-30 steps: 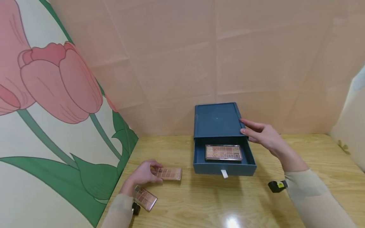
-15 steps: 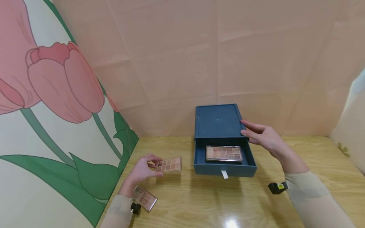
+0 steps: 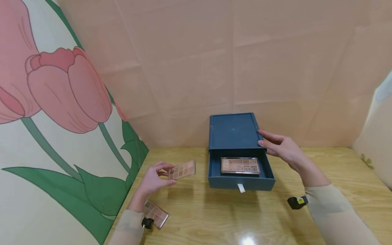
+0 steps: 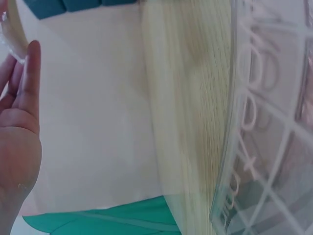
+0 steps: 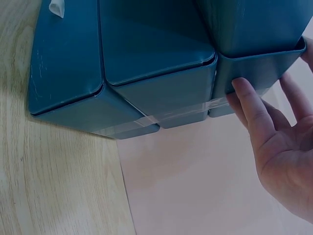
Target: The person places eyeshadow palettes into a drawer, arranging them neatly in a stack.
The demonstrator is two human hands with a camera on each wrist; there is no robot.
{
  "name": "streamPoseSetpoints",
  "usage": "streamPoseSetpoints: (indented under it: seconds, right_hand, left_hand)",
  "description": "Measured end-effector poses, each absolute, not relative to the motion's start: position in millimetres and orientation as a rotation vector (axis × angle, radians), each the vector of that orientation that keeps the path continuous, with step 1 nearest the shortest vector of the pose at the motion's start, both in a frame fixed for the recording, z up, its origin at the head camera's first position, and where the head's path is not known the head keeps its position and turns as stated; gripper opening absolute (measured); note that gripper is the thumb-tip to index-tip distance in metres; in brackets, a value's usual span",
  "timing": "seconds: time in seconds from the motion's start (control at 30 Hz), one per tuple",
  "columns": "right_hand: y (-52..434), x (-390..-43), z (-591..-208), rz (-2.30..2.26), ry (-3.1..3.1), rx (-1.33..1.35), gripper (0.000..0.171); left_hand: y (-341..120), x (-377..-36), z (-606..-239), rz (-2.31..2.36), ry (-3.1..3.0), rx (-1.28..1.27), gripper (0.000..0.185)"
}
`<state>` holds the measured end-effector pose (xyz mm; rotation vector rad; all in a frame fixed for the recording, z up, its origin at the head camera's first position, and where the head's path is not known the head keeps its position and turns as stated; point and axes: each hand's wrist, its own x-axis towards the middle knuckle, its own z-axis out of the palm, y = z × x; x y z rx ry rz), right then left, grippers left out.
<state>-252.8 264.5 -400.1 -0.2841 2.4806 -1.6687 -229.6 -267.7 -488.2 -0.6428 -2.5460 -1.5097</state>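
Observation:
My left hand (image 3: pixel 154 178) pinches an eyeshadow palette (image 3: pixel 182 170) with several pans by its left end, tilted and raised off the table. In the left wrist view the fingers (image 4: pixel 30 73) of this hand show at the left edge. My right hand (image 3: pixel 284 148) rests its fingertips on the right side of a blue drawer box (image 3: pixel 234 131). Its top drawer (image 3: pixel 242 183) is pulled out, and an eyeshadow palette (image 3: pixel 240 166) lies inside. Another eyeshadow palette (image 3: pixel 157 216) lies slantwise on the table near my left wrist, and its clear cover looms large in the left wrist view.
The box is a stack of blue drawers (image 5: pixel 156 58) on the wooden table (image 3: pixel 220 221). A white tab (image 3: pixel 241 188) hangs from the pulled-out drawer's front. A pink wall covering (image 3: pixel 183 75) rises behind, and a tulip-printed panel (image 3: pixel 67 92) stands at the left.
My left hand has lifted the eyeshadow palette off the table and tilted it. The right hand stays at the box's side; the drawer and the other palettes keep their places.

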Motion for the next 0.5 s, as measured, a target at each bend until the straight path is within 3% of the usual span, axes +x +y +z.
streamPoseSetpoints:
  seconds: [0.5]
  right_hand:
    - [265,-254,-401,-1.686,2.472,-0.291,0.076]
  left_hand:
    - [-244,-225,-474,-1.620,-2.359,-0.633,0.048]
